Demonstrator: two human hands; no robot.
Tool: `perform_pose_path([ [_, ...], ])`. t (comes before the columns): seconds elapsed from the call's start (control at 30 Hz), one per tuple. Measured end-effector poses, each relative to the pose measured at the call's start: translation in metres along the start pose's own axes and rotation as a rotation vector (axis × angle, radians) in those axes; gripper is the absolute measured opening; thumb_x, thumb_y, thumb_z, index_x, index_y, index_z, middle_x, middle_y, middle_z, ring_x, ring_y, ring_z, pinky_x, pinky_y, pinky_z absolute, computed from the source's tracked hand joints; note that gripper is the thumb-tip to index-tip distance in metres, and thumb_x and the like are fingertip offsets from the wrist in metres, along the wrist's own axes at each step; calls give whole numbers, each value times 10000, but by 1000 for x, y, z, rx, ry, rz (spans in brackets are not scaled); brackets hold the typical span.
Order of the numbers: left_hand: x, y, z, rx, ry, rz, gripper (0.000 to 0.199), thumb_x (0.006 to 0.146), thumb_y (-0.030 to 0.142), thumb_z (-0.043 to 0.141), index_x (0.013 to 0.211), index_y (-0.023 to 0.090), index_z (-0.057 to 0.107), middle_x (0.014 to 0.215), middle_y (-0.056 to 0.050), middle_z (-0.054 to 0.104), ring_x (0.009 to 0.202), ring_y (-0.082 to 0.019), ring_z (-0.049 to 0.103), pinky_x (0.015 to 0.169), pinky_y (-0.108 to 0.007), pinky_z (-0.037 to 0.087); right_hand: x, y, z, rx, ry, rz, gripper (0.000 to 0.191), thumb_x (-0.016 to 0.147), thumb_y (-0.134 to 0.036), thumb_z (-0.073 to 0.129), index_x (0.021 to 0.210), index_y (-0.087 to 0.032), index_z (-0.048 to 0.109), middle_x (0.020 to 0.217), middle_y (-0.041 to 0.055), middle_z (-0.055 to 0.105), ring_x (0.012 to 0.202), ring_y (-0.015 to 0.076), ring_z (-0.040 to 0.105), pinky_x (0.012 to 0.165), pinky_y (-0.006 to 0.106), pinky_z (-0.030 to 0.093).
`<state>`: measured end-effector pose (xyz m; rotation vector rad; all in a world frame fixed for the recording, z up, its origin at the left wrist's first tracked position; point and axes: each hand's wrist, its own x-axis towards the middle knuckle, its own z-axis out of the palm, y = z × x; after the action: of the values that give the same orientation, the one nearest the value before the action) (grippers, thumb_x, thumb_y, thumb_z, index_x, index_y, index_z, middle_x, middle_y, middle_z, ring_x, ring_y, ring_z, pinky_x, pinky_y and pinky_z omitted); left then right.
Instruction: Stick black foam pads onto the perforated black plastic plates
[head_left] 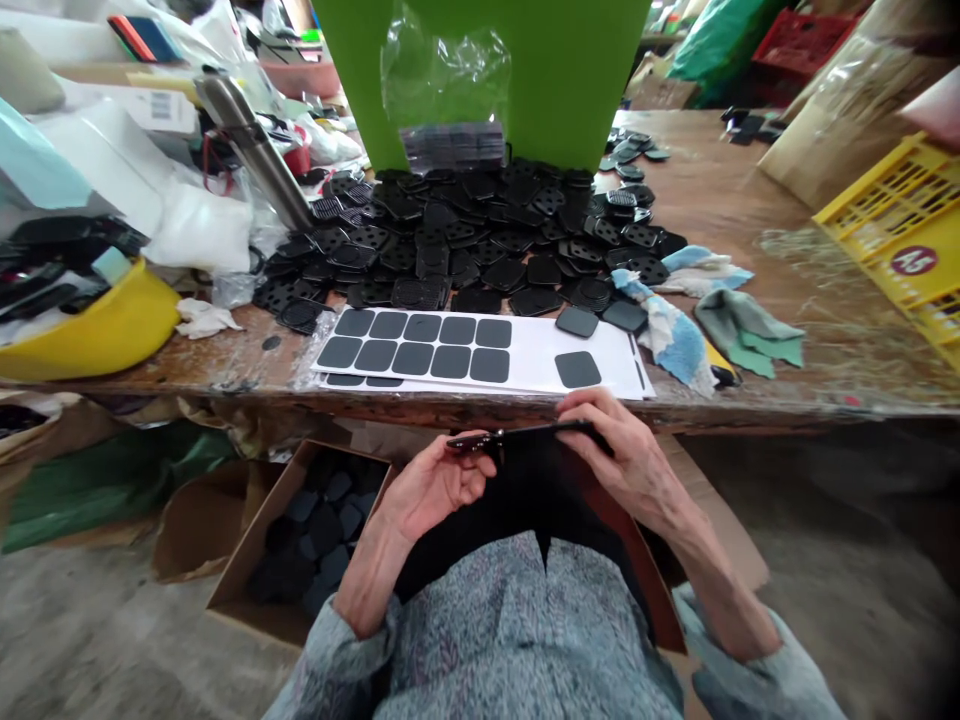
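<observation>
Above my lap, just off the table's front edge, a thin black flat piece (536, 431) spans both hands, seen almost edge-on. My left hand (442, 485) is closed on its left end, where small shiny bits show near what looks like a joint. Its right end is pinched between thumb and fingers of my right hand (619, 450). Beyond them lies a white backing sheet (534, 350) with two rows of dark grey rounded-square pads (412, 357). Two more pads, one lower (577, 369) and one upper (577, 321), sit toward its right end.
A wide heap of black plastic pieces (450, 240) lies behind the sheet, against a green panel (555, 80). Rags (675, 330) and a yellow crate (900, 230) are at right. A steel flask (255, 150) and yellow basin (112, 330) are left. Below stands a carton (236, 600) of dark pieces.
</observation>
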<state>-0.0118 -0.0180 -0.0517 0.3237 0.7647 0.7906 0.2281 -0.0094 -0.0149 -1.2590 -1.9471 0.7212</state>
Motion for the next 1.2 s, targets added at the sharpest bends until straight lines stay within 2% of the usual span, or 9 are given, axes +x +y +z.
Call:
perform_pose_path([
  [0.13,-6,10,3,455,116,107,319,836,378,532,888,106,691,849,-121,691,709,-161,638,593,-209,472,7,-2,4,236,-182,167,215,898,-380,446,813,-208,542,694,-15,540,628,129,501,590,257,436],
  [0.27,-9,15,21,716,-61,30,240,765,312,643,950,166,683,840,-72,692,742,-164,637,634,-223,473,7,-6,12,341,-303,168,252,907,-389,421,775,-202,527,699,-28,544,629,110,502,575,227,425],
  [0.37,-3,12,32,620,-34,-38,254,786,372,610,862,140,678,806,-89,690,649,-156,640,575,-230,476,15,5,4,193,-118,171,230,914,-369,404,839,-209,552,704,-24,557,646,115,516,604,235,420],
  [0.43,4,13,39,489,46,20,293,800,393,589,868,119,670,841,-116,697,691,-177,659,607,-246,498,26,22,-8,0,80,157,189,907,-313,408,910,-204,563,775,5,574,688,131,523,649,259,424],
  [0.5,14,20,49,390,81,97,315,814,382,575,890,91,667,875,-143,701,731,-195,670,656,-264,516,38,41,-19,-205,168,102,174,881,-245,428,962,-189,572,868,47,572,767,162,523,716,299,430],
  [0.63,43,41,72,221,26,229,291,840,312,554,951,61,653,955,-158,695,850,-221,669,792,-308,517,59,67,-29,-513,61,6,229,822,-188,474,1023,-161,582,944,100,543,915,233,480,840,377,405],
  [0.73,70,51,80,84,-18,314,263,850,273,546,970,58,637,1004,-160,682,973,-243,635,885,-358,489,67,71,-30,-604,13,9,205,795,-202,508,983,-164,581,939,100,529,901,244,467,824,381,404],
  [0.9,99,49,73,-30,96,307,240,863,260,532,932,52,629,965,-172,685,997,-231,625,884,-338,491,76,73,-36,-555,-75,10,86,764,-204,521,844,-187,547,893,72,536,894,228,481,799,352,397],
  [1.2,103,46,74,-7,156,342,218,876,235,504,952,66,619,931,-150,693,892,-206,657,796,-329,531,85,78,-40,-394,-102,19,86,748,-145,494,823,-187,482,761,11,519,714,157,490,667,270,390],
])
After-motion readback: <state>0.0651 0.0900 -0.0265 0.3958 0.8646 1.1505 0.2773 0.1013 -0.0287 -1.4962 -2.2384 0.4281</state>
